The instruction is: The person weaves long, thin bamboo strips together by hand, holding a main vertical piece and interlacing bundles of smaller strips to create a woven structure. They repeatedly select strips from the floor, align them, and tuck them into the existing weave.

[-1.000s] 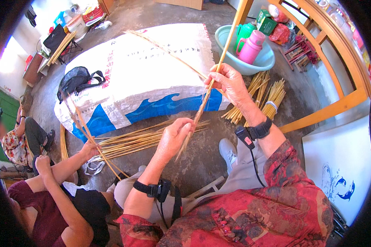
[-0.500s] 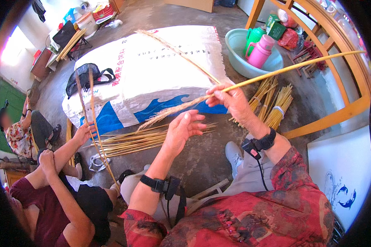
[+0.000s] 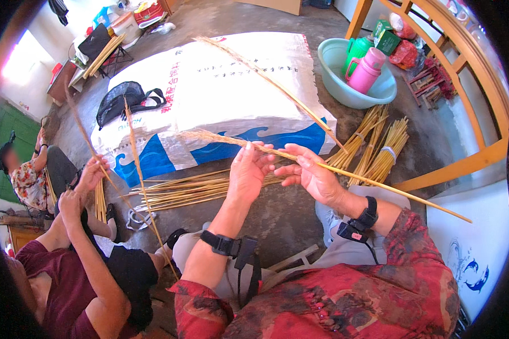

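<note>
A long straw stalk with a feathery tuft lies slanting across my two hands. My left hand pinches it just below the tuft. My right hand holds it a little farther along, fingers curled and thumb against it. Beyond them a white woven sack with a blue wave band lies spread on the floor, bearing another tufted stalk and a black mesh item. Several loose stalks lie below the sack, and tied bundles lie at its right.
A co-worker sits close at my left holding stalks upright; another person sits farther left. A basin with pink and green flasks, a wooden frame and a white panel stand at my right. Concrete floor shows before me.
The stalk's bare end swung from upright down to the lower right. My right hand came down; my left hand, open half a second ago, closed on the stalk. The co-worker's hands shifted left.
</note>
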A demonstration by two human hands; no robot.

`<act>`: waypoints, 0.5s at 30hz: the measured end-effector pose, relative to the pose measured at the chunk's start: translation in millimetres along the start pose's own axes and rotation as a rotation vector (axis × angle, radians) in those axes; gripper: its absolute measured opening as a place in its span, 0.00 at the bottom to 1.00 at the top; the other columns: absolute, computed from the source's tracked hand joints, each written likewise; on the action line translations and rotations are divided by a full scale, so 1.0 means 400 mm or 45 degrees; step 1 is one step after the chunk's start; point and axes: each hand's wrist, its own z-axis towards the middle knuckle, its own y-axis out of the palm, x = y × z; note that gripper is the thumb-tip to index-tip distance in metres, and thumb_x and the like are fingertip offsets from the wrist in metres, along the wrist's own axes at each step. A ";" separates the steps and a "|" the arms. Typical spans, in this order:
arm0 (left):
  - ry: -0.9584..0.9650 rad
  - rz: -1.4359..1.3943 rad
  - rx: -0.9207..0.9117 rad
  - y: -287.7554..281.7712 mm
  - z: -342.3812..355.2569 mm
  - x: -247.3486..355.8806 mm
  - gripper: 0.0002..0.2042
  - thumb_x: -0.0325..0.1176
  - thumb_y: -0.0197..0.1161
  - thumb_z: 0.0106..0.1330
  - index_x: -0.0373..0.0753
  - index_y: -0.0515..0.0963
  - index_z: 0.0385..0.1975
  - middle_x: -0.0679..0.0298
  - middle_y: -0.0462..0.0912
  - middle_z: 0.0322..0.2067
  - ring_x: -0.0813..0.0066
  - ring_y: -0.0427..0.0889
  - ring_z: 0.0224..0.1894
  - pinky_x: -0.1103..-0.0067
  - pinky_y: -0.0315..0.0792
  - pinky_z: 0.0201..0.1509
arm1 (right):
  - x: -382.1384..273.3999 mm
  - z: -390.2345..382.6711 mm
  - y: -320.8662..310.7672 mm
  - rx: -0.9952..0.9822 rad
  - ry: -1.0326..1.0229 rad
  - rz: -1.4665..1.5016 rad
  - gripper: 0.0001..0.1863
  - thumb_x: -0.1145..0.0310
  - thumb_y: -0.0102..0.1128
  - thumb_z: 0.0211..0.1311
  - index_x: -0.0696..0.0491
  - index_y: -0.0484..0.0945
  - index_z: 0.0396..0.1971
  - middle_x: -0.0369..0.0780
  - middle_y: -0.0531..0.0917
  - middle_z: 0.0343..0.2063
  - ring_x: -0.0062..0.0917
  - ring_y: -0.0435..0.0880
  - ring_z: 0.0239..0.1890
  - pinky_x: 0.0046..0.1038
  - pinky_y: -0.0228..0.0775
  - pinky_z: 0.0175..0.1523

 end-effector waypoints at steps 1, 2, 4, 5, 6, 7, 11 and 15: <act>0.006 0.006 0.006 0.001 0.001 0.002 0.12 0.40 0.46 0.64 0.38 0.69 0.36 0.61 0.76 0.34 0.74 0.76 0.33 0.78 0.71 0.33 | 0.005 -0.001 0.003 0.064 0.039 0.093 0.21 0.63 0.42 0.61 0.56 0.60 0.52 0.42 0.67 0.49 0.27 0.74 0.44 0.28 0.69 0.44; 0.084 0.058 0.021 0.004 0.002 0.005 0.11 0.39 0.47 0.64 0.38 0.69 0.34 0.61 0.76 0.32 0.73 0.76 0.31 0.78 0.72 0.31 | 0.012 -0.001 0.009 0.102 0.067 0.075 0.24 0.58 0.41 0.62 0.54 0.57 0.54 0.42 0.70 0.46 0.28 0.76 0.40 0.29 0.71 0.40; 0.154 0.104 0.026 0.006 0.011 0.004 0.10 0.38 0.48 0.64 0.38 0.69 0.33 0.61 0.76 0.30 0.73 0.76 0.29 0.78 0.72 0.29 | 0.027 -0.003 -0.014 0.063 0.258 0.176 0.23 0.57 0.39 0.62 0.55 0.58 0.53 0.44 0.71 0.45 0.30 0.77 0.39 0.29 0.72 0.39; 0.188 0.147 0.088 0.004 0.016 0.004 0.09 0.37 0.48 0.64 0.37 0.68 0.32 0.60 0.76 0.29 0.72 0.77 0.28 0.79 0.72 0.28 | 0.032 -0.005 -0.022 0.022 0.448 0.278 0.23 0.56 0.37 0.63 0.55 0.59 0.52 0.45 0.72 0.44 0.31 0.78 0.37 0.29 0.72 0.37; 0.225 0.193 0.155 0.004 0.017 0.009 0.08 0.36 0.48 0.64 0.36 0.67 0.32 0.59 0.76 0.28 0.72 0.77 0.27 0.79 0.73 0.27 | 0.030 -0.010 -0.008 0.040 0.540 0.235 0.23 0.54 0.35 0.63 0.56 0.63 0.50 0.44 0.75 0.40 0.31 0.78 0.33 0.28 0.72 0.34; 0.225 0.196 0.157 0.006 0.018 0.013 0.08 0.36 0.48 0.64 0.36 0.67 0.32 0.59 0.76 0.28 0.72 0.77 0.27 0.79 0.73 0.27 | 0.027 -0.011 0.001 0.038 0.540 0.238 0.23 0.54 0.35 0.63 0.56 0.63 0.50 0.44 0.75 0.40 0.31 0.78 0.33 0.28 0.72 0.34; 0.271 0.295 0.176 0.016 0.017 0.028 0.10 0.37 0.47 0.64 0.37 0.68 0.29 0.60 0.75 0.25 0.71 0.78 0.26 0.79 0.74 0.24 | -0.026 -0.021 0.053 -0.186 0.346 -0.828 0.17 0.60 0.42 0.62 0.57 0.71 0.41 0.42 0.75 0.35 0.29 0.77 0.32 0.25 0.70 0.37; 0.278 0.332 0.191 0.022 0.013 0.037 0.09 0.35 0.45 0.65 0.36 0.66 0.30 0.58 0.76 0.26 0.71 0.78 0.25 0.79 0.74 0.24 | -0.084 -0.005 0.049 -0.205 -0.563 -1.555 0.08 0.72 0.52 0.55 0.57 0.73 0.34 0.42 0.75 0.32 0.29 0.75 0.35 0.24 0.65 0.40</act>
